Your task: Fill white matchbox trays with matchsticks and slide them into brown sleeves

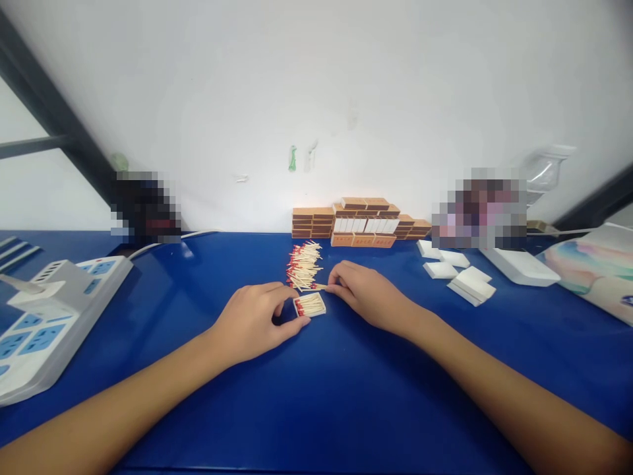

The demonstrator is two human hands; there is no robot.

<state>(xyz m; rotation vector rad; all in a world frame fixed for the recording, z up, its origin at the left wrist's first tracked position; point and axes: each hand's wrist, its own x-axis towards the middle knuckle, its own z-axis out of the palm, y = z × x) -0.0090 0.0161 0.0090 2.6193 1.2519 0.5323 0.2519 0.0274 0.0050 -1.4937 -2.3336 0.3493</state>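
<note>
My left hand (pixel 260 320) grips the left end of a small white matchbox tray (pixel 324 311), thumb at its near side and fingers at its far side. Matches (pixel 310 304) lie in the tray, their red heads to the left. Just beyond it is a loose pile of red-headed matches (pixel 304 264) on the blue table. My right hand (pixel 359 290) is at the pile's near right edge, its thumb and forefinger pinched on the pale ends of matches (pixel 319 287); how many is too small to tell.
Matchboxes (pixel 363 241) are stacked against the wall behind the pile. Several white trays (pixel 440 270) lie to the right, near a white device (pixel 521 265) and a colourful sheet (pixel 588 264). A power strip (pixel 89 290) with a plug and cable occupies the left of the blue table (pixel 306 409).
</note>
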